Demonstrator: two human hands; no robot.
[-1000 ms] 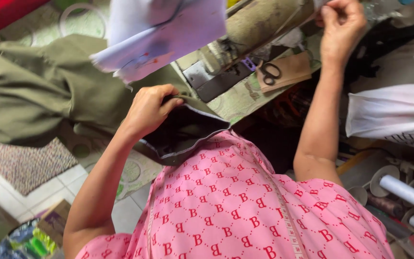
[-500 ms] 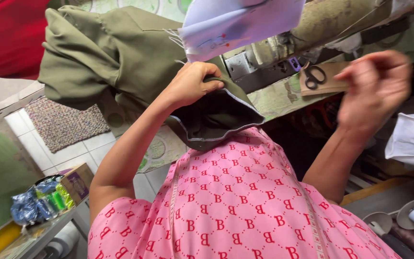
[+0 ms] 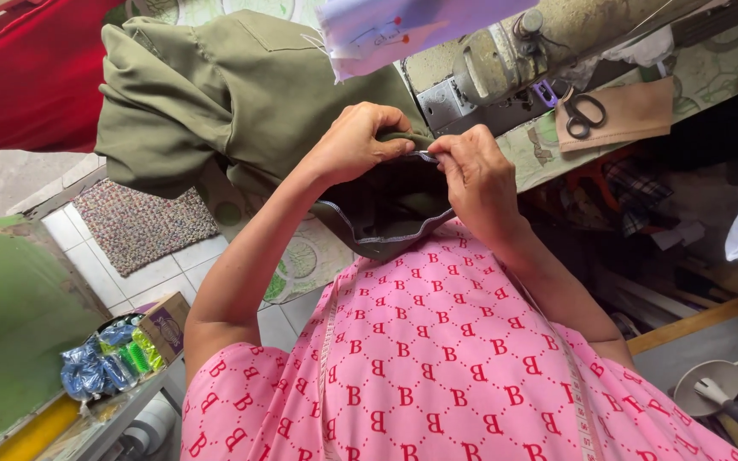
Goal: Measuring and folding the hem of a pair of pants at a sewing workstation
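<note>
Olive cloth is pinched at its folded edge by both hands, just in front of the sewing machine. The left hand is closed on the fold from above, and the right hand is closed on the same edge beside it, fingertips nearly touching, so that the seam with its pale stitched border is kept taut and level, it seems. The bulk of the cloth is heaped on the desk to the left, its weight carried there. Scissors are laid on a tan patch within reach. A measuring tape is draped over the pink top.
</note>
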